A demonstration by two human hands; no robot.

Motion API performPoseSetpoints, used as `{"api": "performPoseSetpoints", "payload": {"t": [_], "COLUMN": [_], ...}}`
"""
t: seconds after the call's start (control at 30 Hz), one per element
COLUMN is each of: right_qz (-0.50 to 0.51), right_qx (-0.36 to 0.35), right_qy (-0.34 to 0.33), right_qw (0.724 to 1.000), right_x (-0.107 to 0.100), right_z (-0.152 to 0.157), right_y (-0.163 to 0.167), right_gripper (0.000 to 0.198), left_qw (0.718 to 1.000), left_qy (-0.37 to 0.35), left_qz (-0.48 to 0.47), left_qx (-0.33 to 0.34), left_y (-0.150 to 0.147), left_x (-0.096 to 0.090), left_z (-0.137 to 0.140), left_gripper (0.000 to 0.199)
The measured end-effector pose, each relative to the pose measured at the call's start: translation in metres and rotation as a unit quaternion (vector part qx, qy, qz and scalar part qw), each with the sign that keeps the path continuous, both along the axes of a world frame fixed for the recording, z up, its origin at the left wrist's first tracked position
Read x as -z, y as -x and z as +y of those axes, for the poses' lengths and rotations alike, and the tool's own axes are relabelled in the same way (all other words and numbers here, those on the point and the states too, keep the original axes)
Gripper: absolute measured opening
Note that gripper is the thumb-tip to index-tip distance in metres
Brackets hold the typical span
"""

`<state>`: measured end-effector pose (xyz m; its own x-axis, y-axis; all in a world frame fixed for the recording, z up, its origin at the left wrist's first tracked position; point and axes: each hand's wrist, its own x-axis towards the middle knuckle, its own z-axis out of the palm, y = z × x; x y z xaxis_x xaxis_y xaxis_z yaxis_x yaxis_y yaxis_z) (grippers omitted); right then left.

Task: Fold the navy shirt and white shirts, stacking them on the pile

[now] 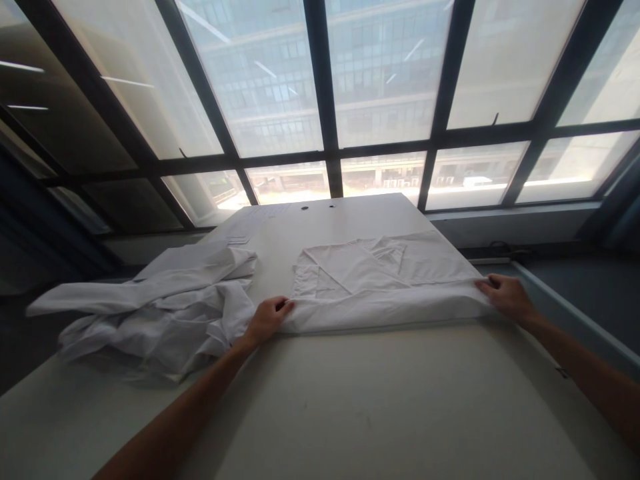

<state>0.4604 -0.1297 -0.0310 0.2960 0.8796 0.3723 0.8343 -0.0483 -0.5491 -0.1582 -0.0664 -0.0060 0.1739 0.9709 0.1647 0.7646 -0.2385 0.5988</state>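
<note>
At a white table (370,407), left hand (267,320) and right hand (509,298) are pinching a seemingly light, soft garment (387,310) by its near corners, likely handiest.

No legible text or numbers.
</note>
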Motion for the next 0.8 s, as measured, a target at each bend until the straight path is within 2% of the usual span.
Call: {"api": "performPoseSetpoints", "payload": {"t": [0.2, 0.37, 0.47, 0.67, 0.8], "right_qz": [-0.050, -0.085, -0.116, -0.158, -0.107], "right_qx": [0.035, 0.033, 0.052, 0.099, 0.107], "right_qy": [-0.006, 0.080, 0.105, 0.083, 0.018], "right_qw": [0.998, 0.993, 0.986, 0.979, 0.988], "right_x": [0.005, 0.005, 0.005, 0.002, 0.001], "right_z": [0.021, 0.037, 0.042, 0.044, 0.046], "right_y": [-0.004, -0.001, 0.002, 0.013, 0.015], "right_gripper": [0.050, 0.041, 0.038, 0.046, 0.041], "left_qw": [1.000, 0.999, 0.999, 0.999, 0.998], "left_qy": [-0.018, -0.030, -0.028, -0.036, -0.050], "left_qz": [0.009, 0.017, 0.019, 0.027, 0.027], "left_qx": [-0.002, -0.012, -0.018, -0.010, -0.008], "left_y": [-0.001, 0.000, 0.001, 0.001, 0.001], "left_x": [0.000, 0.002, 0.004, 0.005, 0.005], "left_z": [0.000, 0.001, 0.004, 0.002, -0.002], "left_gripper": [0.049, 0.049, 0.048, 0.045, 0.043]}}
